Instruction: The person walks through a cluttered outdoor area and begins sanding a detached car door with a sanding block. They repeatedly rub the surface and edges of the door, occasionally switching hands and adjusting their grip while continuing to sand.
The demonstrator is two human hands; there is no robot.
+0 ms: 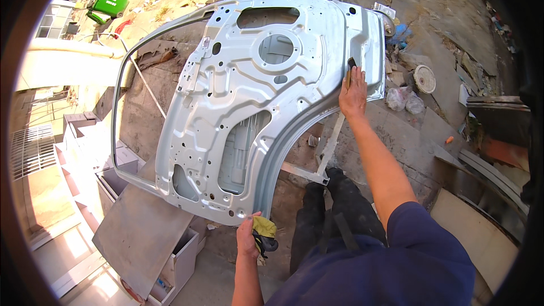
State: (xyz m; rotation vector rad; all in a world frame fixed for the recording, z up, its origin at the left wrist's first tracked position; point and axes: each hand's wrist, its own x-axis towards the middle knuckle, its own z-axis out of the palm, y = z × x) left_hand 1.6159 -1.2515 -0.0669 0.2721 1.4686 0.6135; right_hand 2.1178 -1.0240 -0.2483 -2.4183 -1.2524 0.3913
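A pale grey metal vehicle door (226,99) lies across the middle, its inner side with cut-outs and a round opening facing up. Toward its right end, my right hand (354,95) presses on the panel, fingers closed on a small dark block (351,63); the block's exact kind is unclear. At the door's near corner is my left hand (246,239), closed around a bunched yellow and dark cloth (264,230). Its fingertips meet the door edge, and the fingers are partly hidden.
A metal stand (306,173) shows beneath the door, close to my legs. Pale boxes (184,260) and a flat board (144,232) lie near left. A green bin (109,3) lies far left. Plastic bags (404,100), a round lid (424,79) and curved panels (493,178) are on the right.
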